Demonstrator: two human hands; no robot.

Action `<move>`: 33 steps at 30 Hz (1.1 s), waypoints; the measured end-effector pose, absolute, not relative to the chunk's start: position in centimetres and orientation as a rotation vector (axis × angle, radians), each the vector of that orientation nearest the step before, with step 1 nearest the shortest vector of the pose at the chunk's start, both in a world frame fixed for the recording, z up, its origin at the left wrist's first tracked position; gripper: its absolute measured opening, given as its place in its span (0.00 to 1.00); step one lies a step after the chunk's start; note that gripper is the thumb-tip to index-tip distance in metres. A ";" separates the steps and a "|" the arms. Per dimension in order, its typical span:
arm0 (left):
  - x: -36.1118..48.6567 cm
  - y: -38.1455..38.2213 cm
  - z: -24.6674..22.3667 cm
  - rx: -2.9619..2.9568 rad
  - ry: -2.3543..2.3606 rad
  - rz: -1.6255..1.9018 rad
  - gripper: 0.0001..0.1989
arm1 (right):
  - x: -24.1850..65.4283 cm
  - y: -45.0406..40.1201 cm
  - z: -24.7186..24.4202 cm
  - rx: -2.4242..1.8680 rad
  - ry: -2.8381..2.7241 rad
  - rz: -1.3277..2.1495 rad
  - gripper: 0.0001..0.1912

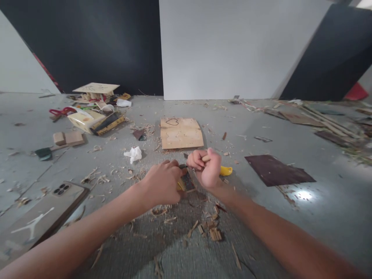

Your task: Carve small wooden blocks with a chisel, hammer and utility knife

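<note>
My right hand [207, 166] is closed in a fist around a tool with a pale wooden handle [206, 158]. The tool's thin dark end points left, toward my left fingers; its tip is not clear. My left hand [165, 182] lies low over the floor with its fingers curled down against something, mostly hidden beneath them. Between the hands is a small dark piece with a wood-coloured edge [189, 183]. A bit of yellow shows under my left fingers. A yellow curved piece [226, 171] sticks out to the right of my right wrist.
A thin wooden board with a drawn heart [181, 135] lies ahead. Brown sandpaper-like sheet [277, 169] is at right, a phone [46, 217] at left. Red-handled scissors [62, 111] and crumpled tissue [133, 154] lie left. Shavings and wood chips [215, 233] litter the grey floor.
</note>
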State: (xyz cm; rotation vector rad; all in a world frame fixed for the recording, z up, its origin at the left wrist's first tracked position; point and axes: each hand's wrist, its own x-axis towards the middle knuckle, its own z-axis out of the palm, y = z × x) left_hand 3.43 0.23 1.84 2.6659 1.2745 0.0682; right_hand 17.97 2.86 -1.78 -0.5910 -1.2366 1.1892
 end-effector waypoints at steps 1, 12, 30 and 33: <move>3.4 0.2 1.9 2.665 1.259 0.066 0.21 | 18.2 2.6 -1.9 -0.609 -1.281 1.173 0.23; 3.6 -0.1 2.4 2.597 1.254 -0.014 0.15 | 19.6 1.1 -2.2 -0.476 -2.002 0.746 0.17; 3.3 0.5 2.3 2.657 1.284 -0.038 0.24 | 19.1 4.3 0.4 -0.552 -1.118 1.439 0.26; 3.2 0.6 2.1 2.663 1.273 -0.018 0.23 | 18.9 4.2 0.2 -0.560 -1.143 1.436 0.26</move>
